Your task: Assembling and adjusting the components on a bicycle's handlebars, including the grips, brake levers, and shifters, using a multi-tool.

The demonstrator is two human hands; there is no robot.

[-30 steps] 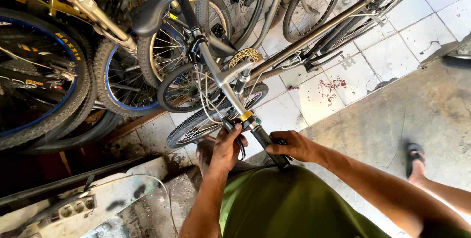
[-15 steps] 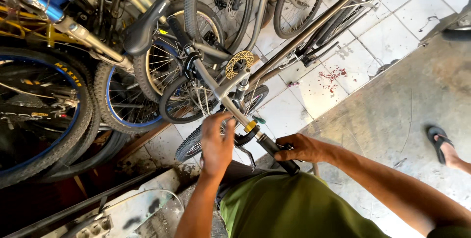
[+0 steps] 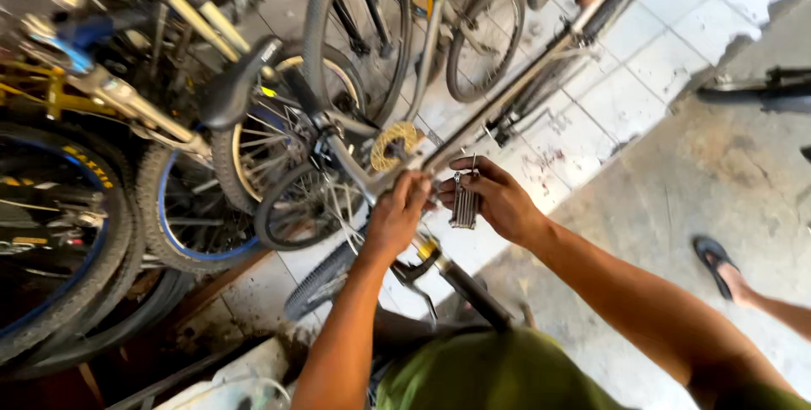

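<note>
Right hand [image 3: 498, 199] holds a folding hex-key set [image 3: 464, 200], keys fanned down; left hand [image 3: 395, 214] pinches a key, just above the bike's handlebar [image 3: 460, 285]. Best: steady tool w/ right, swing one key fully out.

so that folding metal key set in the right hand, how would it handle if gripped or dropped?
The key set looks all metal: probably stiff and fairly heavy for its size. Its fanned-out keys may pivot under load. The right hand pinches it; bare metal could slip.
</note>
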